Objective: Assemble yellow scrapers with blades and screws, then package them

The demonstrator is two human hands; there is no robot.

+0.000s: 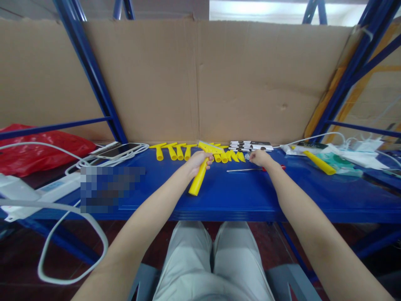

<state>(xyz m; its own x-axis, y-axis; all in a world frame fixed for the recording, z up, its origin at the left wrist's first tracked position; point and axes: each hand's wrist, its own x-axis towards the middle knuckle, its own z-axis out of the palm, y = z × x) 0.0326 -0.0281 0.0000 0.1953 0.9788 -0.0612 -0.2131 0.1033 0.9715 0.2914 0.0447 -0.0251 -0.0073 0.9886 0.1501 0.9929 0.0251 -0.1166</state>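
The left hand (201,162) grips a yellow scraper (201,174), likely light and hard; its handle (197,184) looks best to hold. Right of the scraper, I can't tell if the right hand (260,158) holds anything.

Left hand (200,162) and right hand (261,159) were bare, details small and blurred. Left forearm (150,225) and right forearm (307,221) were uncovered too: long, smooth, wider near the elbow end, tapering to the wrist. Pale grey-beige, loose-cut cloth trousers (188,267) covered both legs. Legs looked wide and tubular, rounded at the knees, with soft creases and folds. Cloth was plain, one pale shade; fine stitching too blurred to tell.
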